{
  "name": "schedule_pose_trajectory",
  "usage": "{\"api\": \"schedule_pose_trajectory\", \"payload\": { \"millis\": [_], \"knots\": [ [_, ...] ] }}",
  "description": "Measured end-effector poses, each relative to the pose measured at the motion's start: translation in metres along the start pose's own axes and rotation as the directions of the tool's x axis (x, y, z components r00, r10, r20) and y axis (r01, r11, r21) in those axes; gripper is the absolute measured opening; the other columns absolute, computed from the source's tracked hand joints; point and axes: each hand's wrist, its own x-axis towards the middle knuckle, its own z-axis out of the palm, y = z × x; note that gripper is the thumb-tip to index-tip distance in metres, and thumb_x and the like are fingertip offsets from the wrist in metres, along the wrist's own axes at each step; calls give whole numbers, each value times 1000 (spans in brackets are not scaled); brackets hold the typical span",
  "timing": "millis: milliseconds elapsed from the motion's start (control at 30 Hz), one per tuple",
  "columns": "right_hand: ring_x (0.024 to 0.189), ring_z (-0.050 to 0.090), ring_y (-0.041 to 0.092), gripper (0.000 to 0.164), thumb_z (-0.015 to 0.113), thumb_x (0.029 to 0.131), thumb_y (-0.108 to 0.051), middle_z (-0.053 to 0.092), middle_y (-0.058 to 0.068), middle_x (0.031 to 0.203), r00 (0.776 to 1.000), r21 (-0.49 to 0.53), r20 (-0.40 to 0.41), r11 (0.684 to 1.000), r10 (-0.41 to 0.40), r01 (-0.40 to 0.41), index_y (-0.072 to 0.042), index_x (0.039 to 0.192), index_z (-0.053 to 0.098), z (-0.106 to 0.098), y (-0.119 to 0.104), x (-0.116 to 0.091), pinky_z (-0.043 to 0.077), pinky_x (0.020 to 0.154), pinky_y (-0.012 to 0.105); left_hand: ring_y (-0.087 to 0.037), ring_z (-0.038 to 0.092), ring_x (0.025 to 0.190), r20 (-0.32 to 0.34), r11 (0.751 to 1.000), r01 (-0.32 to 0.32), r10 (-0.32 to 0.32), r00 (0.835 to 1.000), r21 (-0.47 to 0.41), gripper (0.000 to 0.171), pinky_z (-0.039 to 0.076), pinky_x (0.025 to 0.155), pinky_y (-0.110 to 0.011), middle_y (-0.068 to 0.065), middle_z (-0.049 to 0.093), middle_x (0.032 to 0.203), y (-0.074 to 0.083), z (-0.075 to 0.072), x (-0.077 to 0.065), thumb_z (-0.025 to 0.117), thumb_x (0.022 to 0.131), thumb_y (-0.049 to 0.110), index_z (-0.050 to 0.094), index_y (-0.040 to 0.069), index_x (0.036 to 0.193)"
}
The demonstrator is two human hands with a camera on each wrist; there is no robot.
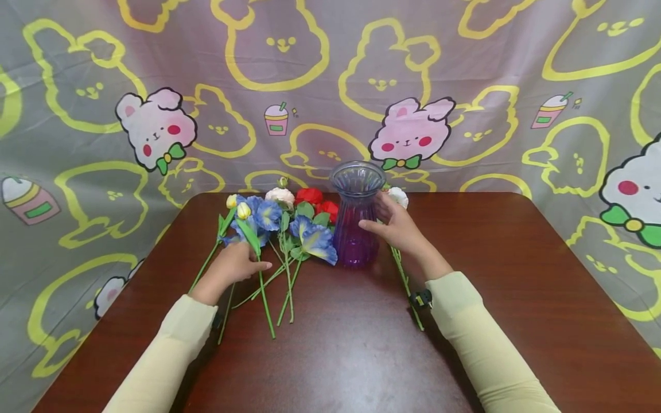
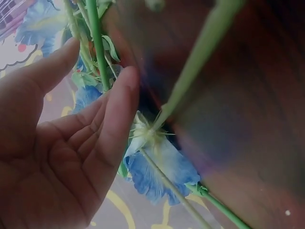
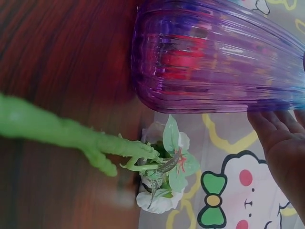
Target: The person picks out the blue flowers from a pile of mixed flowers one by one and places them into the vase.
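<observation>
My left hand (image 1: 232,267) reaches in among flower stems at the left, its thumb and fingers apart. A green stem (image 2: 97,47) runs between them in the left wrist view. Close to that hand are yellow tulips (image 1: 244,211) and blue flowers (image 1: 268,215). With my right hand (image 1: 401,229) I hold a clear purple ribbed glass vase (image 1: 356,232) by its side, thumb in front and fingers partly hidden behind it. The vase stands upright, wide mouth up. Beside it on the right lies a white flower (image 3: 159,202) with a long green stem (image 1: 397,264).
Red flowers (image 1: 308,196) and a pale pink flower (image 1: 280,197) lie behind the blue ones, left of the vase. Everything is on a dark brown wooden table (image 1: 330,355). A patterned cloth (image 1: 320,63) hangs along its back and sides.
</observation>
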Motion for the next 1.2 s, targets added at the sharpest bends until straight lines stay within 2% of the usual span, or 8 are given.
{"api": "schedule_pose_trajectory", "payload": {
  "millis": [200, 400, 533, 600, 767, 833, 1000, 1200],
  "knots": [
    [136, 39, 29, 77, 74, 87, -9, 39, 16, 149, 1000, 2, -14, 1000, -4, 4, -5, 151, 32, -2, 16, 1, 33, 109, 43, -15, 53, 43, 35, 1000, 8, -9, 999, 11, 41, 42, 43, -29, -4, 57, 49, 0, 3, 0, 76, 85, 32, 62, 8, 56],
    [136, 39, 30, 77, 74, 87, -9, 39, 16, 150, 1000, -2, -10, 1000, -2, 2, -5, 151, 31, -2, 17, 0, 33, 109, 44, -16, 60, 45, 34, 1000, 10, -10, 999, -10, 29, 50, 45, -29, -2, 59, 50, 0, 7, 1, 76, 85, 22, 67, 5, 63],
    [137, 37, 31, 78, 73, 88, -6, 37, 17, 151, 1000, -11, -2, 1000, 10, -10, -5, 152, 29, -2, 16, 1, 32, 109, 44, -17, 62, 46, 29, 997, 32, -30, 999, -76, 25, 52, 47, -30, -4, 61, 52, 0, 8, 0, 74, 86, 15, 66, 2, 66],
    [137, 36, 33, 77, 72, 88, -4, 36, 20, 150, 1000, -14, 8, 1000, 10, -10, -2, 151, 28, -1, 7, -1, 32, 109, 45, -18, 63, 48, 33, 990, 41, -37, 999, -135, 23, 54, 49, -31, -6, 62, 54, 0, 8, -1, 72, 87, 11, 64, -1, 68],
    [137, 35, 34, 75, 70, 89, -3, 35, 23, 150, 1000, -27, 25, 1000, 11, -10, 3, 150, 28, 1, -13, -7, 31, 109, 45, -21, 66, 52, 33, 954, 91, -86, 996, -284, 21, 57, 53, -33, -11, 64, 60, 1, 5, -3, 68, 88, 2, 58, -4, 70],
    [138, 34, 34, 74, 70, 89, -4, 35, 23, 150, 1000, -24, 27, 1000, 8, -8, 3, 150, 28, 1, -14, -6, 31, 110, 44, -21, 66, 53, 29, 942, 107, -103, 994, -318, 21, 57, 54, -34, -12, 64, 61, 2, 4, -4, 67, 88, 0, 57, -4, 70],
    [138, 34, 32, 74, 70, 89, -5, 35, 21, 151, 1000, -11, 26, 1000, -1, 1, 1, 150, 29, 0, -11, -5, 30, 110, 44, -22, 67, 54, 9, 933, 89, -91, 996, -350, 20, 57, 55, -34, -12, 65, 64, 4, 1, -6, 66, 88, -1, 56, -5, 71],
    [138, 34, 34, 75, 70, 89, -3, 33, 22, 151, 999, -9, 36, 1000, 4, -3, 2, 151, 27, -1, -17, -6, 31, 110, 45, -19, 66, 52, -19, 938, 60, -71, 997, -341, 17, 57, 56, -36, -12, 65, 64, 6, -6, -9, 66, 89, 0, 58, -6, 75]
  ]
}}
